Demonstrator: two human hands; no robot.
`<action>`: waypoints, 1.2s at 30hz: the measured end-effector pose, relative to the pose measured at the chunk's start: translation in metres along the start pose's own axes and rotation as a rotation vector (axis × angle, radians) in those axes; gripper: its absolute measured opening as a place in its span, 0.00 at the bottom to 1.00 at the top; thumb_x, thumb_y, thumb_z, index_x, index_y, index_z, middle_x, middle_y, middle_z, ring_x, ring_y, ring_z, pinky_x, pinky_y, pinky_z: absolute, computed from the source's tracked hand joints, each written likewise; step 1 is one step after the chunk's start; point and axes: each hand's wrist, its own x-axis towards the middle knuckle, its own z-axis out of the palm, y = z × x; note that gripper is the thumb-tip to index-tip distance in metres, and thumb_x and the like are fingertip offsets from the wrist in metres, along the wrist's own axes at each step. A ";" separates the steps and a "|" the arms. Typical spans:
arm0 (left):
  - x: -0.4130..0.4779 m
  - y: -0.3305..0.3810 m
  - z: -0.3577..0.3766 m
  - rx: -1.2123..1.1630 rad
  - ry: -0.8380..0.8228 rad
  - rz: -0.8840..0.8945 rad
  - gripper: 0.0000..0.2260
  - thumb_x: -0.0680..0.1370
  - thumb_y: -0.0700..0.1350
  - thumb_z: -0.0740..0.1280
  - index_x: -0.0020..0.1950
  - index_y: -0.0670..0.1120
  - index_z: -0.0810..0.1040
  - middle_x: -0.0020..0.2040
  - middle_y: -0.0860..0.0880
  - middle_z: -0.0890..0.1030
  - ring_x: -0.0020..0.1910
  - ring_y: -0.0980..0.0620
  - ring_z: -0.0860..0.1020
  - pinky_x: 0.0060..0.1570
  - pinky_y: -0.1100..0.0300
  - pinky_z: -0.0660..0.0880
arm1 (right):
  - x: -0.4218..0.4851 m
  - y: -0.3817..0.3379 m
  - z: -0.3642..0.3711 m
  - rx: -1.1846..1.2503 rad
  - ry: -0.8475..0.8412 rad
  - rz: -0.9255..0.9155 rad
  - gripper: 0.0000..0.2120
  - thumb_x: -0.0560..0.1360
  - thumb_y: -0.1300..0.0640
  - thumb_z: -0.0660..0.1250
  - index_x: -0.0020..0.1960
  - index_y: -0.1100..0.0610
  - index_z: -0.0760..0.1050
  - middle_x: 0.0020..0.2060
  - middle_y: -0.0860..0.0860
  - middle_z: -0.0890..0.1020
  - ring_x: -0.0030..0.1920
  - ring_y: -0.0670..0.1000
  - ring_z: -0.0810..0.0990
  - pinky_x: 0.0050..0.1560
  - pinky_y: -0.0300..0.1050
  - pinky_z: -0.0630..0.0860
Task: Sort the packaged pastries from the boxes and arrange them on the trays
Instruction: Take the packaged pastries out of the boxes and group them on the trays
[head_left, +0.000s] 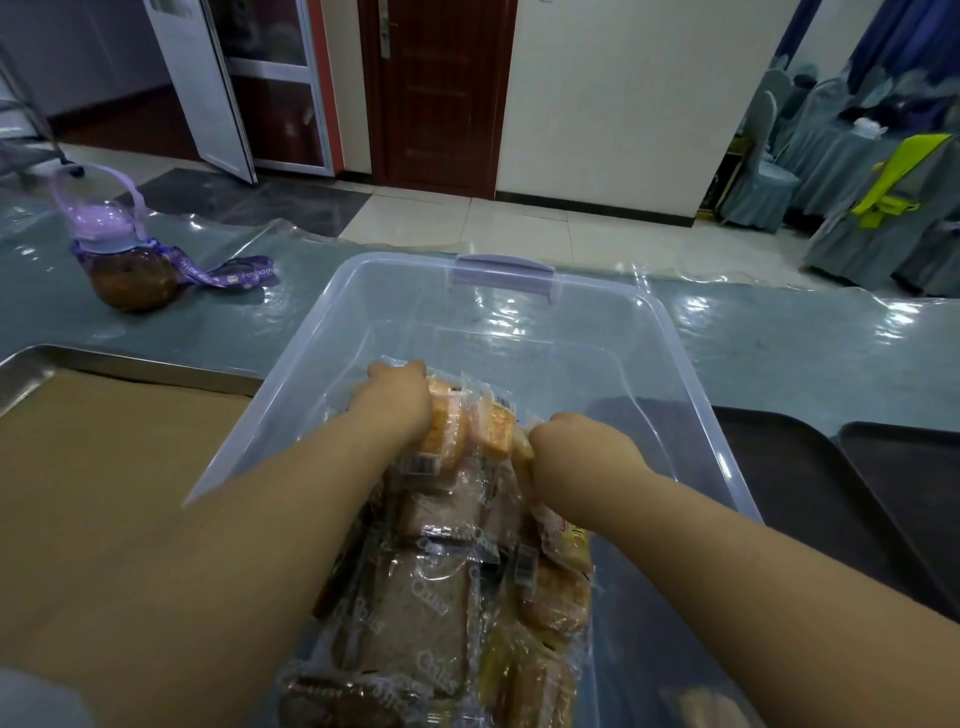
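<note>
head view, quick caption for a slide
Left hand and right hand grip wrapped pastries inside the clear bin

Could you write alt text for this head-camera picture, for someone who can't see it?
A person's left hand and right hand grip wrapped orange pastries inside a clear plastic bin holding more packaged pastries. A paper-lined metal tray lies to its left, dark trays to its right, and a purple water bottle sits farther back.

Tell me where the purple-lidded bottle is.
Head view: the purple-lidded bottle sits far left on the table, beyond the metal tray, left of the clear plastic box.
</note>
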 end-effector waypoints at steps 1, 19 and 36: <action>0.002 0.001 0.002 -0.032 0.007 -0.014 0.15 0.76 0.39 0.62 0.62 0.47 0.69 0.60 0.38 0.68 0.54 0.37 0.73 0.56 0.46 0.74 | 0.000 0.001 -0.001 0.010 0.000 0.005 0.11 0.76 0.64 0.59 0.36 0.57 0.64 0.34 0.50 0.64 0.38 0.53 0.72 0.38 0.46 0.73; -0.015 0.007 -0.014 -0.246 0.239 0.013 0.04 0.72 0.34 0.66 0.41 0.39 0.80 0.40 0.42 0.79 0.41 0.42 0.78 0.36 0.56 0.71 | -0.001 0.010 -0.010 0.113 0.035 0.109 0.13 0.75 0.61 0.63 0.32 0.56 0.67 0.33 0.51 0.69 0.30 0.49 0.68 0.30 0.42 0.66; -0.172 0.047 -0.093 -0.522 0.676 0.541 0.03 0.74 0.46 0.69 0.41 0.49 0.78 0.37 0.57 0.77 0.35 0.62 0.74 0.33 0.71 0.67 | -0.120 0.054 -0.048 0.384 0.816 0.041 0.05 0.77 0.57 0.64 0.45 0.57 0.78 0.40 0.48 0.72 0.39 0.47 0.70 0.35 0.38 0.61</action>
